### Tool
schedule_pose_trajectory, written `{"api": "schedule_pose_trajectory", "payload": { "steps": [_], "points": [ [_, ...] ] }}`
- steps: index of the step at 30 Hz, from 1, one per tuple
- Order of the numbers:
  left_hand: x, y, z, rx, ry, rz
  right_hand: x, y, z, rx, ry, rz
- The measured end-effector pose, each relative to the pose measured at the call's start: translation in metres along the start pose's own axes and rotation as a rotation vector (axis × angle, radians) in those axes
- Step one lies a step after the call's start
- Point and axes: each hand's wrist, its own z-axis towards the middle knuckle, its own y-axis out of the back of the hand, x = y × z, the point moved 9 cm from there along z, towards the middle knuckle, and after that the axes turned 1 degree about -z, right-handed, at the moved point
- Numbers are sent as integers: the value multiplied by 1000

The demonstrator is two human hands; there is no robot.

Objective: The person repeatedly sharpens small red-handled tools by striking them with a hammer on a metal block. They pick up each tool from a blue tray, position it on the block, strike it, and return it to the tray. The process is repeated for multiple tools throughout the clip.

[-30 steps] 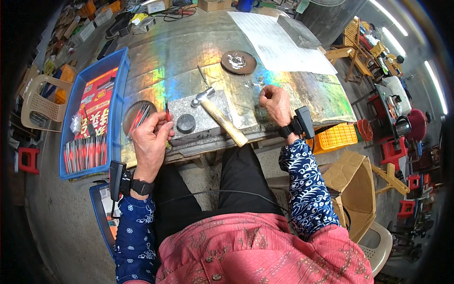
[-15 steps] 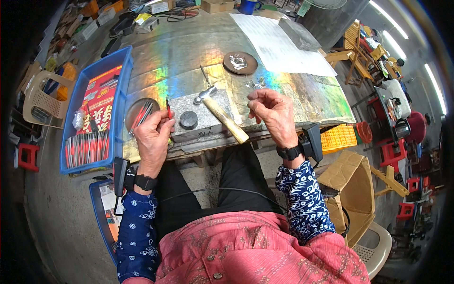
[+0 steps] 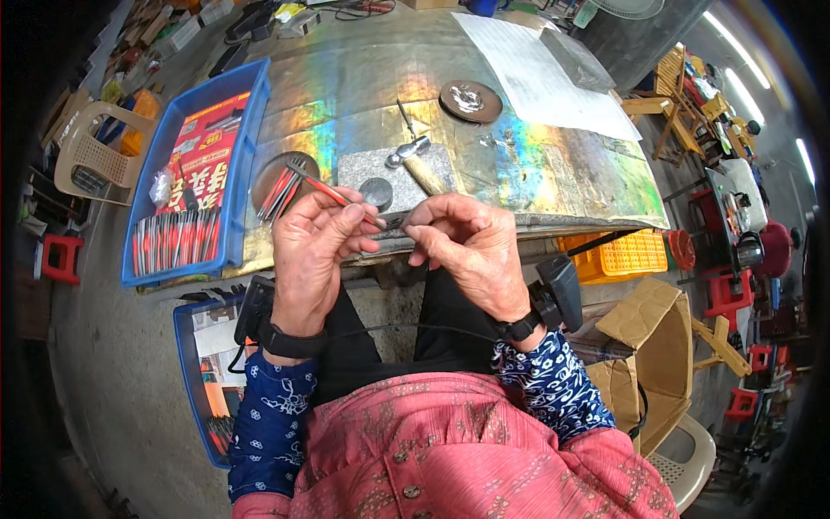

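Observation:
Between the thumb and fingers of my left hand (image 3: 304, 251) is a slim red-handled tool (image 3: 327, 189), slanting with one end toward my right hand. My right hand (image 3: 474, 253) is pinched close beside that end; what its fingertips hold, if anything, is too small to make out. Just beyond my hands a grey stone block (image 3: 357, 164) lies at the table's near edge. On it are a round dark puck (image 3: 375, 194) and a hammer (image 3: 423, 174) with a pale wooden handle. A round brown dish (image 3: 264, 170) with several similar red tools is left of the block.
A blue tray (image 3: 257, 112) with a row of red-and-grey tools stands at the left. Farther back are a brown dish (image 3: 493, 105) of small silvery pieces, a white sheet (image 3: 510, 69) and a grey slab (image 3: 577, 59). A cardboard box (image 3: 661, 372) sits at my right.
Both hands have come together and nearer to me. The red tool, upright in my left hand before, now slants toward my right fingers. The view has shifted slightly.

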Motion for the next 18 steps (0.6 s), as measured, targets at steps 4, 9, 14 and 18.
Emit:
{"api": "schedule_pose_trajectory", "payload": {
  "steps": [4,9,14,18],
  "points": [
    [5,-4,-7,20,49,-134,3,-11,-1,-8,56,8],
    [11,-6,-11,26,96,-236,-2,-12,-5,-36,52,-11],
    [14,-6,-14,30,111,-257,-4,-12,-8,-39,80,-75],
    [15,-8,-14,41,114,-302,-1,-14,-10,-47,125,-50]
  ]
}}
